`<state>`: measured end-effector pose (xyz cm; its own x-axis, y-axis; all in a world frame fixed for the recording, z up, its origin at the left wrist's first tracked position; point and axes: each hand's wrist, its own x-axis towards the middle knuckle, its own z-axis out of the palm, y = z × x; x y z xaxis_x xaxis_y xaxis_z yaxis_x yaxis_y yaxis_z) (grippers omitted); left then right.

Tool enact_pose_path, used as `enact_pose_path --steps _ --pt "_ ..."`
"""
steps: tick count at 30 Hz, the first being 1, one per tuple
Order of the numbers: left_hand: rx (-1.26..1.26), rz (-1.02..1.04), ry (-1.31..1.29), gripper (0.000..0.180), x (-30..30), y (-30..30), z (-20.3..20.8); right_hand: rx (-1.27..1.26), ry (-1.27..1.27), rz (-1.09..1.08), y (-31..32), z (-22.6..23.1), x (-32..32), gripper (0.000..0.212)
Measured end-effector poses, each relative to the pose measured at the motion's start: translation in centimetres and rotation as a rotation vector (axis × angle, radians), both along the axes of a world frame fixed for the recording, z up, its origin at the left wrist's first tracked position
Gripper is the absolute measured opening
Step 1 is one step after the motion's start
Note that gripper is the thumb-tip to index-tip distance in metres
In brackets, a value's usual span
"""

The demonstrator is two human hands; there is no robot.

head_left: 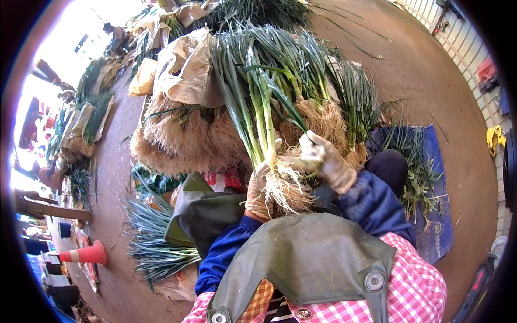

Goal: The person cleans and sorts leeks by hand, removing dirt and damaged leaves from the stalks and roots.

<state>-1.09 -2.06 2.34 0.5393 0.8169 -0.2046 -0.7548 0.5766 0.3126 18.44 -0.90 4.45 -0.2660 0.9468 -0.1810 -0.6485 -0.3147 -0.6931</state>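
In my gloved left hand (259, 192) I grip a small bunch of green onions (264, 121) by the white stems, just above the pale, stringy roots. Their long green leaves point away from me. My gloved right hand (333, 166), to the right of the roots, is closed with fingertips pinched on the end of a dark green onion leaf (291, 110), which stretches up and left to the bunch. A large heap of green onions (301, 64) with shaggy, tan roots lies just beyond both hands.
Brown paper (188, 64) wraps a root-heavy bundle at the left. More green onions (156, 237) lie on the floor at lower left. Stripped leaves (414, 167) cover part of a blue sack (433, 237) at the right. An orange cone (89, 254) lies far left.
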Motion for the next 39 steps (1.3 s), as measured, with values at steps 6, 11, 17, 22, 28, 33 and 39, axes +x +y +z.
enact_pose_path --steps 6,11,17,22,28,33,39 --pt "0.027 -0.041 0.283 0.043 1.9 0.5 -1.5 0.414 0.097 0.054 2.8 1.9 6.4 0.031" --pt "-0.048 -0.041 0.354 0.023 3.7 0.0 -0.6 0.195 -0.913 -0.252 11.3 -0.5 1.0 0.040" --pt "-0.116 0.099 0.340 0.021 2.7 -0.6 1.4 0.393 -1.739 -0.570 13.5 -1.9 -5.5 0.037" --pt "0.012 0.200 0.493 0.025 3.4 0.8 -6.2 0.764 -1.727 -0.919 13.7 -4.6 -4.5 0.021" --pt "-0.078 0.142 0.493 0.022 2.0 0.0 -3.7 0.352 -0.926 -0.490 8.1 -2.2 -6.1 0.008" --pt "0.027 0.211 0.616 0.027 1.8 0.5 -2.3 0.326 -0.482 -0.143 0.3 0.3 -5.6 0.022" --pt "0.213 0.209 0.531 0.027 2.1 1.6 -4.1 -0.111 0.080 0.075 -2.9 2.4 -1.9 0.023"
